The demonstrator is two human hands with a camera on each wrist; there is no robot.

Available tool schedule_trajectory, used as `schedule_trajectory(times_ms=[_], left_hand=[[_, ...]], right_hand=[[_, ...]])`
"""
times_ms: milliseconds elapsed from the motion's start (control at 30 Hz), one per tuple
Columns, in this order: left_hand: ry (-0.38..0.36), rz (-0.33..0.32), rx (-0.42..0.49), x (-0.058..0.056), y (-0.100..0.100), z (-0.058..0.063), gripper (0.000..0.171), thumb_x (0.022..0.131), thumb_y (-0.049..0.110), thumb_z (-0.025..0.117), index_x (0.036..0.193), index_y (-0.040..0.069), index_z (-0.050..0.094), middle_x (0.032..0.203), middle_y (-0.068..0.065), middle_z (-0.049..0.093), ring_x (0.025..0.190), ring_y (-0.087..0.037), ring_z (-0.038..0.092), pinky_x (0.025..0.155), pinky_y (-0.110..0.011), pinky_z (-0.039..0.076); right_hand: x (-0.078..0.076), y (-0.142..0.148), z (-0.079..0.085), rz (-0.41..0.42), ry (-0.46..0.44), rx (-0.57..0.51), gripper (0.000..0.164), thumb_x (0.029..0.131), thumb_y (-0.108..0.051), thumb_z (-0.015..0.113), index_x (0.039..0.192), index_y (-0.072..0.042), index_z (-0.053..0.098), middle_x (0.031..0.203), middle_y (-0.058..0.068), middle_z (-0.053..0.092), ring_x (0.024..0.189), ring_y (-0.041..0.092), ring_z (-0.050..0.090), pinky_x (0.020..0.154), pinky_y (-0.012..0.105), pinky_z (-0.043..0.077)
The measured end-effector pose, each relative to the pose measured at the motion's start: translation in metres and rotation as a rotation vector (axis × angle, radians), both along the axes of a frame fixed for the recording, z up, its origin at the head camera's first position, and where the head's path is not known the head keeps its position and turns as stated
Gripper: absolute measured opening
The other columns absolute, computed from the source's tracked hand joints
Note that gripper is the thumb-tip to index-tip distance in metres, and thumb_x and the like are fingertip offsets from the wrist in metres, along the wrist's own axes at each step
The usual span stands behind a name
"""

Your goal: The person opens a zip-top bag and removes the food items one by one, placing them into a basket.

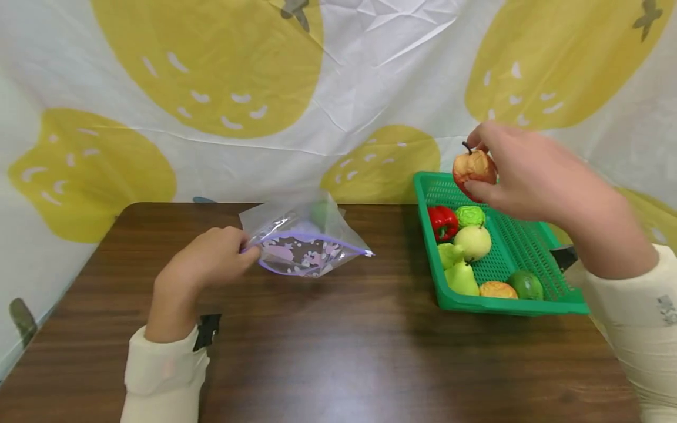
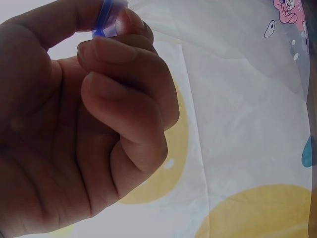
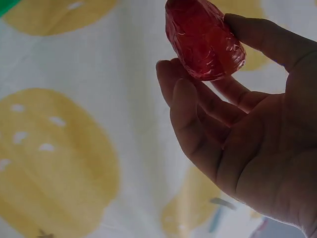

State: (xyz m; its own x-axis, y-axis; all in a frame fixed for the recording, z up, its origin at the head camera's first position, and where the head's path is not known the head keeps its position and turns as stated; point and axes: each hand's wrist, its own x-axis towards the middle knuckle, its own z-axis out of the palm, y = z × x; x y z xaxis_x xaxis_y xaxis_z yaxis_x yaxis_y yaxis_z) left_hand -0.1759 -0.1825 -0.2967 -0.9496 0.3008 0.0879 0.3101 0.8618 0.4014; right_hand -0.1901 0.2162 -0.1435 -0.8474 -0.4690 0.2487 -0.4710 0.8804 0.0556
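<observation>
Between thumb and fingers, my right hand [image 1: 520,170] pinches a toy apple [image 1: 472,169], red-skinned with a pale, bitten-looking face and a dark stem. It is raised over the back of a green basket [image 1: 443,294]. From below, the right wrist view shows the apple's glossy red underside [image 3: 203,42]. On the left, my left hand [image 1: 208,258] pinches the corner of a clear zip bag [image 1: 312,255] by its purple seal. The bag's mouth gapes toward me, a white slider at its right end. Something green [image 1: 319,214] shows blurred through the plastic.
The basket holds a red bell pepper [image 1: 443,223], a small green cabbage [image 1: 470,216], a round pale fruit [image 1: 473,242], green pears [image 1: 461,279], an orange-brown piece [image 1: 497,290] and a dark green fruit [image 1: 526,285]. A lemon-print cloth [image 1: 370,76] hangs behind the brown table [image 1: 338,352].
</observation>
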Motion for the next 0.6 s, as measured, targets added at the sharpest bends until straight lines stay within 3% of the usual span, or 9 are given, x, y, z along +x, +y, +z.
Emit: schedule_trajectory(times_ms=[233, 333, 467, 600], left_hand=[[-0.023, 0.011, 0.011, 0.002, 0.002, -0.002, 0.032, 0.088, 0.02, 0.051, 0.058, 0.013, 0.045, 0.055, 0.002, 0.041, 0.052, -0.016, 0.041, 0.05, -0.031, 0.034], [-0.026, 0.016, 0.013, 0.004, 0.003, -0.002, 0.032, 0.088, 0.02, 0.051, 0.057, 0.013, 0.044, 0.055, 0.002, 0.04, 0.052, -0.016, 0.041, 0.05, -0.031, 0.034], [-0.019, 0.024, 0.014, 0.004, 0.005, -0.003, 0.033, 0.087, 0.019, 0.051, 0.056, 0.014, 0.044, 0.054, 0.002, 0.039, 0.051, -0.016, 0.04, 0.05, -0.031, 0.033], [-0.009, 0.022, 0.021, 0.003, 0.005, -0.004, 0.032, 0.088, 0.02, 0.052, 0.057, 0.013, 0.044, 0.055, 0.002, 0.04, 0.052, -0.016, 0.041, 0.05, -0.031, 0.034]], right_hand=[[-0.072, 0.044, -0.019, -0.136, -0.178, 0.062, 0.027, 0.086, -0.018, 0.057, 0.101, 0.003, 0.05, 0.084, 0.017, 0.056, 0.069, 0.03, 0.049, 0.059, 0.04, 0.038], [-0.098, 0.063, -0.032, -0.152, -0.233, 0.068, 0.031, 0.085, -0.015, 0.056, 0.103, 0.009, 0.05, 0.085, 0.021, 0.058, 0.073, 0.033, 0.051, 0.063, 0.044, 0.041], [-0.122, 0.086, -0.047, -0.209, -0.307, 0.073, 0.037, 0.086, -0.015, 0.058, 0.111, 0.011, 0.052, 0.092, 0.026, 0.062, 0.081, 0.038, 0.051, 0.068, 0.05, 0.044], [-0.135, 0.104, -0.061, -0.284, -0.385, 0.062, 0.041, 0.088, -0.017, 0.06, 0.117, 0.011, 0.052, 0.099, 0.03, 0.062, 0.082, 0.039, 0.053, 0.068, 0.051, 0.046]])
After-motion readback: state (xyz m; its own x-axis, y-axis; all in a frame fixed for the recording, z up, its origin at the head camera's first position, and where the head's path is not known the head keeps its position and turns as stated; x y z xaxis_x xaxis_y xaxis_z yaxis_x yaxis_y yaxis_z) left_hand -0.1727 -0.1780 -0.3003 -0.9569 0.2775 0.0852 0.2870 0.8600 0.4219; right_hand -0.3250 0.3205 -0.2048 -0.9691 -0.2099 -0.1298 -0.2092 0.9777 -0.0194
